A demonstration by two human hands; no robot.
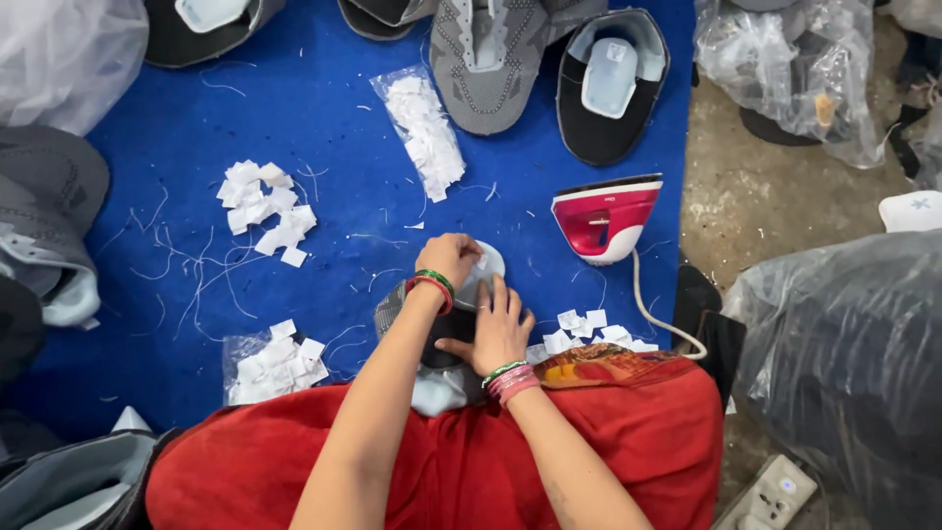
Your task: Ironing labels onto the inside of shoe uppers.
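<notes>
A blue felt counter [294, 128] fills most of the view, littered with white thread ends, with a bare concrete floor [756, 186] to the right. Both hands work on a grey shoe upper [432, 339] that lies at the counter's near edge, just above the red-clothed lap. The left hand [449, 257] is curled at the upper's far end, fingertips pressed together, apparently pinching a small white patch [483, 261] against the pale lining. The right hand [497, 329] lies flat, fingers spread, pressing the upper down.

To do this well, I judge that the flat hand should keep the upper from sliding while the other seats the patch square and smooth, with no lifted corner.

Loose white patches [263, 208] lie well apart to the left, and more [587, 329] sit just beside the right hand. One clear bag of them [427, 132] lies farther up the counter, another [270, 365] by the near edge. A red and white iron [608, 218] stands near the hands, to their right. Finished grey shoes [486, 54] lie along the far edge.

The hands and forearms cover most of the upper, so its shape and the patch's exact seat are hard to make out. The plastic-wrapped bundles [844, 363] on the right hide their contents.
</notes>
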